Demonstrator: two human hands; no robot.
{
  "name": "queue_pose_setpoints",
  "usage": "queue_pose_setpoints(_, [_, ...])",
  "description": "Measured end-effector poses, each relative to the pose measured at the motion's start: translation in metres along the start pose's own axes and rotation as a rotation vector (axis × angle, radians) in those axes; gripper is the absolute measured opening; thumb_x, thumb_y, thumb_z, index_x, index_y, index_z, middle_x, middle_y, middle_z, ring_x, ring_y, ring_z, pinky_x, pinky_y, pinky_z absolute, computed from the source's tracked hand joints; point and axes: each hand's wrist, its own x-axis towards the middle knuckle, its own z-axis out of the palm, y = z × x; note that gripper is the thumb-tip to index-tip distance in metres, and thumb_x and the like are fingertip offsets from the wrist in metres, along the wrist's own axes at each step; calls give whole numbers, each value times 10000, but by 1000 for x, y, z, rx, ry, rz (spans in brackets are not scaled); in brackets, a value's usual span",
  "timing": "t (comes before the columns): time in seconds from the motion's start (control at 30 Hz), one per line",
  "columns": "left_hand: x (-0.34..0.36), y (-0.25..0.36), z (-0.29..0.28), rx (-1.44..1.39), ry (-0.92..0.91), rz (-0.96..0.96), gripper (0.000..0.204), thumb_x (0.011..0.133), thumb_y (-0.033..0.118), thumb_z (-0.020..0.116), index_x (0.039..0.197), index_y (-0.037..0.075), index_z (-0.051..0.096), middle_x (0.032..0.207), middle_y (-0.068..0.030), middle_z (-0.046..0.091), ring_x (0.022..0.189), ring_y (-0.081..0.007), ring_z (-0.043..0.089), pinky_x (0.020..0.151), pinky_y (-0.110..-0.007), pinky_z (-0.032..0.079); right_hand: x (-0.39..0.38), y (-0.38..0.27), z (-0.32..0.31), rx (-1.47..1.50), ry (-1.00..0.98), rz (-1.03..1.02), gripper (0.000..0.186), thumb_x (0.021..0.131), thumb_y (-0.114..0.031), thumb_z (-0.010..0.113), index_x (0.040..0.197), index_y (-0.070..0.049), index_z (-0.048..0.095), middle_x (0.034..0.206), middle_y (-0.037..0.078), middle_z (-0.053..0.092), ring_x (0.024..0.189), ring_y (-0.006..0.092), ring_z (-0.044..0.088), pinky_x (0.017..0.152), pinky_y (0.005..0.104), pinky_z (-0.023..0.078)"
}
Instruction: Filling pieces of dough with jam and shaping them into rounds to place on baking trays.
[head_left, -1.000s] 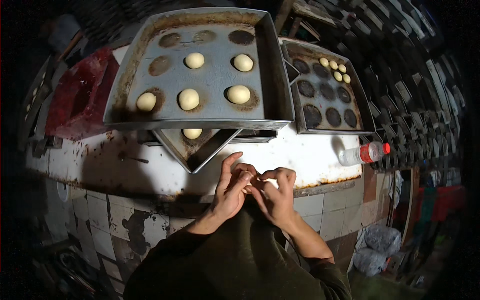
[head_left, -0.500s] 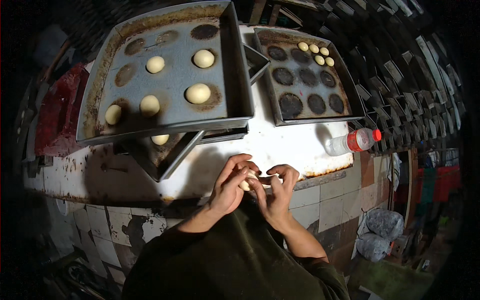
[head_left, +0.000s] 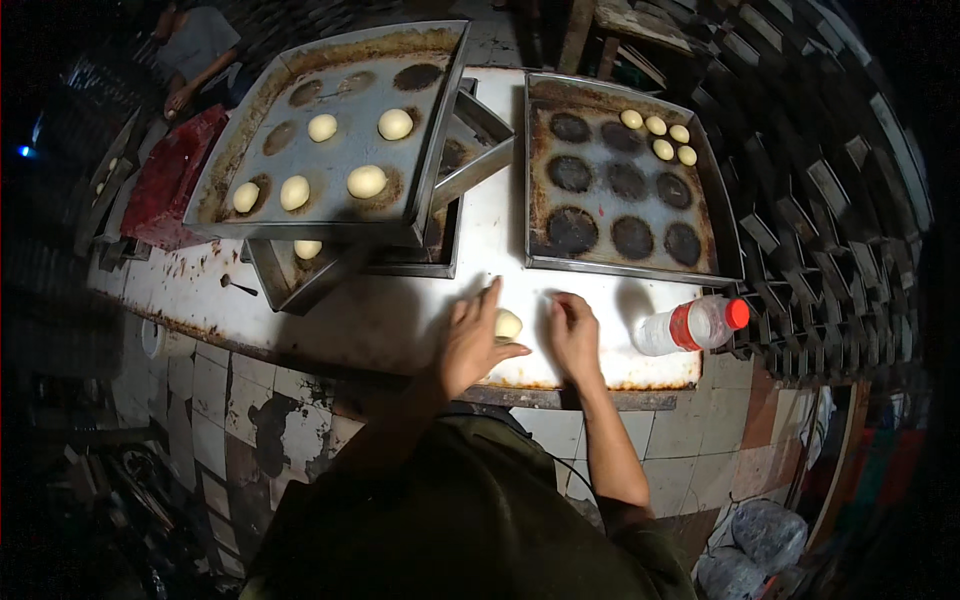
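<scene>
A smooth, pale dough ball rests on the white tabletop between my two hands. My left hand is open beside it, fingers stretched out and thumb reaching to the ball's near side. To the right, apart from the ball, my right hand is closed with its fingers curled in; whatever it may hold is hidden. Beyond my hands, at left, a large metal tray carries several dough balls, spaced apart. The metal tray at right has several smaller balls grouped in its far right corner.
A clear plastic bottle with a red cap stands near my right hand. Smaller tins lie under the left tray, one with a dough ball. A red box and another person are at far left; metal tins stack up at right.
The dough, earlier held between both hands above the table edge, is now a ball on the tabletop. My hands have moved apart and my left hand has opened. The view has shifted.
</scene>
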Motion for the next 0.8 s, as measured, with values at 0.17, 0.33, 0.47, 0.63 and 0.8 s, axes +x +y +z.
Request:
queue_pose_setpoints(0.17, [-73, -63, -53, -254, -63, -340, 908, 700, 428, 736, 1362, 4, 280, 1240, -214, 487, 1149, -349, 472, 934, -417, 407, -20, -44, 38, -43, -471, -631, 74, 771, -49, 606, 819, 6, 615, 847, 177, 597, 819, 312, 564, 766, 394, 455])
queue_pose_setpoints(0.33, [-125, -96, -76, -484, -111, -569, 726, 789, 374, 678, 1329, 27, 341, 1166, -210, 539, 1063, -313, 551, 878, -390, 450, -2, -16, -5, -257, -376, -753, 127, 603, -24, 613, 705, -68, 551, 801, 114, 568, 780, 291, 525, 687, 406, 411])
queue_pose_setpoints(0.47, [-107, -103, -77, -649, -131, -390, 638, 812, 313, 662, 1308, 35, 372, 1104, -189, 576, 1005, -275, 583, 836, -359, 464, 24, 10, 35, -400, -148, -393, 149, 790, -88, 524, 665, -10, 544, 693, 148, 514, 698, 322, 460, 652, 416, 369])
queue_pose_setpoints(0.63, [-91, -146, -100, -676, -369, -2, 615, 843, 391, 603, 1310, 55, 387, 1115, -166, 573, 1023, -313, 554, 875, -373, 435, -39, -22, 62, -624, -214, -486, 166, 749, -161, 589, 858, -36, 595, 964, 165, 515, 852, 377, 456, 809, 463, 378])
queue_pose_setpoints(0.8, [-104, -204, -128, -619, -754, 163, 683, 857, 407, 584, 1356, 34, 305, 1213, -210, 499, 1127, -292, 496, 934, -364, 414, -9, -161, 31, -423, -1386, 96, 463, 799, -240, 639, 1191, -45, 489, 1154, 124, 499, 945, 283, 526, 857, 406, 429])
